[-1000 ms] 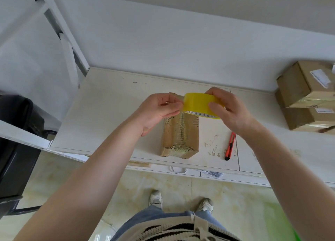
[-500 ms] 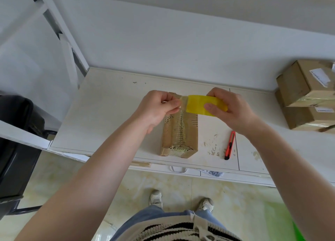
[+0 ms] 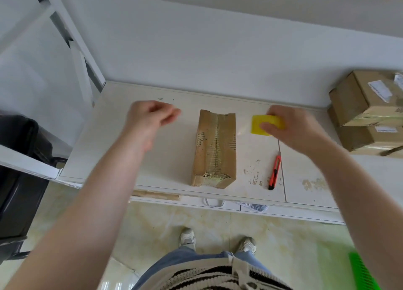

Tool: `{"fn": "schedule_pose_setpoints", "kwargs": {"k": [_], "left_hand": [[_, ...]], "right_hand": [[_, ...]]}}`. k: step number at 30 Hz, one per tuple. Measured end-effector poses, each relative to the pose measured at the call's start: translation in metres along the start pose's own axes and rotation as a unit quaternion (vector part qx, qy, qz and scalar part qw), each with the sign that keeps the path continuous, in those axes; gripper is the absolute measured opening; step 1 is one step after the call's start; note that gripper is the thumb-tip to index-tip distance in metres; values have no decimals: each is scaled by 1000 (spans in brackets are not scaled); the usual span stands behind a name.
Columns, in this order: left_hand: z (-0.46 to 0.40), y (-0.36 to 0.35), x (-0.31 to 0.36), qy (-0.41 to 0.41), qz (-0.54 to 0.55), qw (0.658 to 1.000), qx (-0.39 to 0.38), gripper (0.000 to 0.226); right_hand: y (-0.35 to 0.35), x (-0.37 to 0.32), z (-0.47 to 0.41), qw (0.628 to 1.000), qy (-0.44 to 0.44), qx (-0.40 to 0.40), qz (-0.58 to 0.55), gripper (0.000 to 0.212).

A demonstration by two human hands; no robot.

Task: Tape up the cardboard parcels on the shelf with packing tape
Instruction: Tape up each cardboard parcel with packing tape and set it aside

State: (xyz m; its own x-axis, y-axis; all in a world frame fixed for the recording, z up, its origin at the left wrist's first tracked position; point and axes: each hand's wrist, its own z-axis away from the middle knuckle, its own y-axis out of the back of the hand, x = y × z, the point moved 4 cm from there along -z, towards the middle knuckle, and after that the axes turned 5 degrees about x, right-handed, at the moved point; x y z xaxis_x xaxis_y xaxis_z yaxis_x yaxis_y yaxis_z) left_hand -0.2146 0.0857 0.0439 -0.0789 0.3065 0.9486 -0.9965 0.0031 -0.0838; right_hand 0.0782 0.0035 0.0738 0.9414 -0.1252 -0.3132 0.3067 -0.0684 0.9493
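A long cardboard parcel [image 3: 214, 150] lies on the white shelf [image 3: 122, 158], its top seam ragged and untaped. My right hand [image 3: 301, 134] grips the yellow roll of packing tape [image 3: 260, 123] just right of the parcel's far end. My left hand [image 3: 148, 119] is off to the parcel's left, thumb and fingertips pinched together as on the tape's end. The clear strip between the hands crosses above the parcel's far end; only a faint sheen of it shows beside the roll.
An orange utility knife [image 3: 275, 174] lies right of the parcel, near the shelf's front edge. Two taped cardboard boxes [image 3: 368, 106] are stacked at the far right. A black case [image 3: 19, 158] stands left of the shelf, beyond its white frame post.
My hands have drawn apart: the left went left, the right went right with the roll, pulling tape out. Before, both met above the parcel's far end.
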Motion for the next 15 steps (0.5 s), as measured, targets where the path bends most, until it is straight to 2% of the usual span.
{"fn": "schedule_pose_setpoints", "kwargs": {"k": [2, 3, 7, 11, 15], "left_hand": [[-12, 26, 2, -10, -10, 999, 29, 20], [-14, 30, 1, -13, -21, 999, 21, 19], [-5, 1, -17, -1, -42, 998, -40, 21], [7, -32, -27, 8, -137, 986, -96, 22], [23, -61, -31, 47, -132, 974, -177, 40]], "right_hand": [[15, 22, 3, 999, -30, 5, -15, 17], [20, 26, 4, 999, -36, 3, -26, 15], [20, 3, 3, 998, 8, -9, -61, 10], [9, -24, 3, 992, 66, -30, -107, 11], [6, -40, 6, 974, 107, -30, -198, 8]]}}
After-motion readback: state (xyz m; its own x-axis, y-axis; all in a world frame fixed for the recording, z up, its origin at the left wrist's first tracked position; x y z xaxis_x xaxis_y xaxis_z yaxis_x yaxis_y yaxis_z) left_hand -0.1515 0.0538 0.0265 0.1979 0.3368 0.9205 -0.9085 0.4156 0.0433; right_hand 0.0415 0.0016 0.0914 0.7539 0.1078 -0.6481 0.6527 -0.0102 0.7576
